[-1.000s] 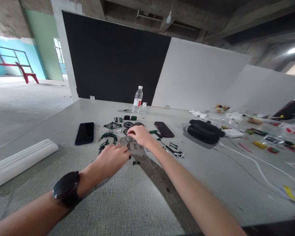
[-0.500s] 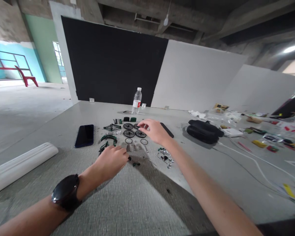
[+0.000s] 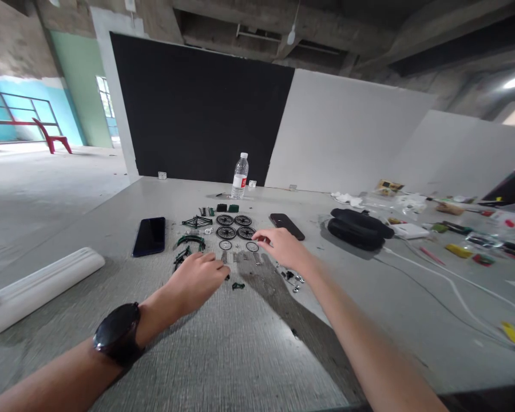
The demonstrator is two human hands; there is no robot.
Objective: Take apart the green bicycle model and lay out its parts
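The thin ring (image 3: 252,251), at nine o'clock from the right hand (image 3: 283,249), seems fragile; pinch its rim. Hand's grip is unclear.

Water bottle (image 3: 240,182) upright; black panel (image 3: 197,109) behind bottle; blue-edged smartphone (image 3: 149,236) left of bottle, nearer; dark smartphone (image 3: 288,227) right of bottle, nearer; black case (image 3: 354,233) farther right; red chair (image 3: 56,140) far left.

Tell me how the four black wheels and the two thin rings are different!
The black wheels look bigger; the thin rings look smaller. The wheels have dark rims and spokes; the rings show as thin outlines. The wheels lie farther back, the rings nearer the front. Both are round and lie on the table.
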